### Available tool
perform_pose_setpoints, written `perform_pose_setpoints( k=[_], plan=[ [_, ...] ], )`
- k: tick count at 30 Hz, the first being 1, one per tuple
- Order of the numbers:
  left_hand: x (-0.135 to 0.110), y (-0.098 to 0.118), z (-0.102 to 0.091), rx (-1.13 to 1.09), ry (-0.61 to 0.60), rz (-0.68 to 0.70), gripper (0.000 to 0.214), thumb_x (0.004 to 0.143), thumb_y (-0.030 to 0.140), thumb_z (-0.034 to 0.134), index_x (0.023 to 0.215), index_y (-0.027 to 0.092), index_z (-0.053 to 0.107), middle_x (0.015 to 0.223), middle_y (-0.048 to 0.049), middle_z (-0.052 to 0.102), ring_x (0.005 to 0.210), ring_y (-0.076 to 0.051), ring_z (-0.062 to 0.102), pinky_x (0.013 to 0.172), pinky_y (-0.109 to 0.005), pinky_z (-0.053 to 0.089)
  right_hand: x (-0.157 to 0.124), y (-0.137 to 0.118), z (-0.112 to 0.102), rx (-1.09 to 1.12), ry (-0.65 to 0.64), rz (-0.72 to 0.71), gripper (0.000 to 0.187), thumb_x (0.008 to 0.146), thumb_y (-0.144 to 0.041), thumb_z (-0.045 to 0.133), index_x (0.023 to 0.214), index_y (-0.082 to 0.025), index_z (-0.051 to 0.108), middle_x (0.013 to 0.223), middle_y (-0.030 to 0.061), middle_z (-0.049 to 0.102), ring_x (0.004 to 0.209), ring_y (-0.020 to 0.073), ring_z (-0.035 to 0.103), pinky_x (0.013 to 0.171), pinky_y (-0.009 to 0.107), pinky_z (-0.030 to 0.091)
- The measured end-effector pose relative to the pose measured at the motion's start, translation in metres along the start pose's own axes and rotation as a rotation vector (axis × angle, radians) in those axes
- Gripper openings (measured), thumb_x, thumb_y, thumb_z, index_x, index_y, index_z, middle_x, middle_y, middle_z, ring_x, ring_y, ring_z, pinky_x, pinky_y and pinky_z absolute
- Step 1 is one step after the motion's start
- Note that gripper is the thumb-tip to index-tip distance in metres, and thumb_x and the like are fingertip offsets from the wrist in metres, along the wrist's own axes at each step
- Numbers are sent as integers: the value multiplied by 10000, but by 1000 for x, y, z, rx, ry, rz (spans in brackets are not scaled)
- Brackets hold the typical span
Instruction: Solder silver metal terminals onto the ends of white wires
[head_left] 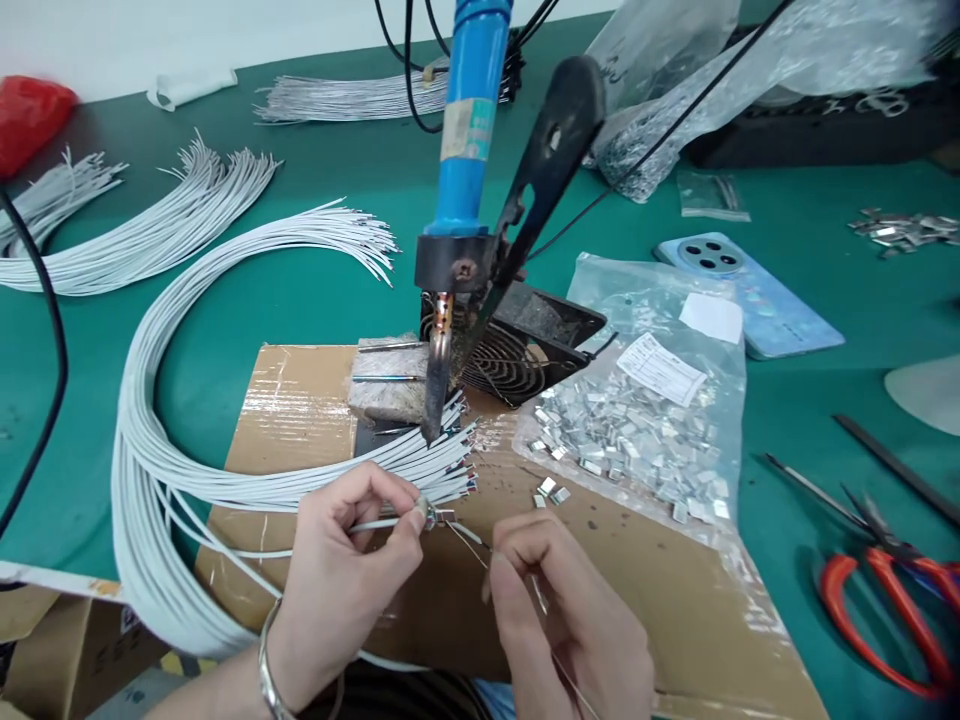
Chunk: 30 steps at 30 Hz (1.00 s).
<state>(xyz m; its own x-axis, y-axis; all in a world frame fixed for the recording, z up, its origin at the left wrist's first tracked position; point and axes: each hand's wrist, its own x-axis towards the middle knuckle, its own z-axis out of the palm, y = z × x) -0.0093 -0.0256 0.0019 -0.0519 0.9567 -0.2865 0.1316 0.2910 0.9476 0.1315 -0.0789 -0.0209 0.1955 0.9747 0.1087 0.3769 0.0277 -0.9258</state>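
My left hand pinches a white wire near its end, where a small metal connector piece sits just past my fingertips. My right hand is close by with its fingers pinched together, apparently on a thin bare wire that runs up toward the connector piece. A bundle of white wires curves around to stripped ends just above my hands. Loose metal clips lie a little above my right hand.
A blue-handled soldering iron stands in a holder above a cardboard sheet, beside a fan guard. A plastic bag of metal clips lies right of it. Red-handled scissors, a phone and more wire bundles lie on the green mat.
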Motion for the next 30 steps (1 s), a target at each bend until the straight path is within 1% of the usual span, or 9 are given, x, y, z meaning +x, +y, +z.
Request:
perform_pose_setpoints(
  k=[2,5,7,9,11,13,17,22,30],
  plan=[
    [4,4,0,9,7,-10,105,677,127,717,618,156,635,673,-13,685,585,-109,597,528,-164,447,4,1,3,34,13,-54,213,974,-151,520,777,-228,493,889,22,610,784,134,626,702,226,495],
    [8,6,0,29,36,-21,104,682,141,701,616,160,623,686,-20,689,591,-115,591,530,-174,439,5,-3,12,71,111,-12,194,948,-136,563,787,-234,522,1130,77,695,1027,187,694,835,267,519],
    [10,5,0,53,50,-23,98,686,149,691,621,167,621,688,-21,690,580,-118,571,515,-184,420,5,-7,17,67,135,21,189,930,-148,592,776,-241,535,1121,86,748,996,193,737,774,249,545],
    [11,3,0,81,64,-29,84,681,158,686,626,174,625,693,-25,692,574,-128,559,496,-198,399,5,-11,20,24,147,33,175,909,-164,624,767,-245,561,1051,85,796,867,187,776,680,227,567],
    [12,1,1,99,83,-42,74,673,171,684,628,181,627,707,-36,697,605,-153,584,504,-216,406,8,-12,20,-21,161,30,173,895,-179,648,750,-246,581,989,77,823,730,176,782,607,213,578],
    [12,1,1,105,100,-48,76,671,189,685,624,186,625,728,-49,706,655,-184,624,532,-235,430,11,-11,19,-21,163,19,168,883,-184,664,740,-241,598,974,82,832,695,181,786,574,210,591],
    [13,1,2,111,119,-34,75,689,203,679,633,191,630,743,-51,710,675,-201,647,541,-250,443,15,-6,18,67,147,15,161,865,-161,681,731,-222,617,1002,118,828,800,223,806,656,240,636],
    [16,2,3,115,141,21,70,702,169,678,650,193,639,738,-29,710,613,-165,618,530,-239,441,16,-5,19,62,145,54,174,881,-170,669,726,-231,619,1024,65,826,834,172,803,732,192,602],
    [16,3,5,131,147,55,77,711,164,675,653,195,635,740,-26,715,610,-160,628,521,-235,446,19,-5,21,131,156,85,176,873,-179,676,727,-251,609,1025,49,818,907,192,794,767,210,605]
  ],
)
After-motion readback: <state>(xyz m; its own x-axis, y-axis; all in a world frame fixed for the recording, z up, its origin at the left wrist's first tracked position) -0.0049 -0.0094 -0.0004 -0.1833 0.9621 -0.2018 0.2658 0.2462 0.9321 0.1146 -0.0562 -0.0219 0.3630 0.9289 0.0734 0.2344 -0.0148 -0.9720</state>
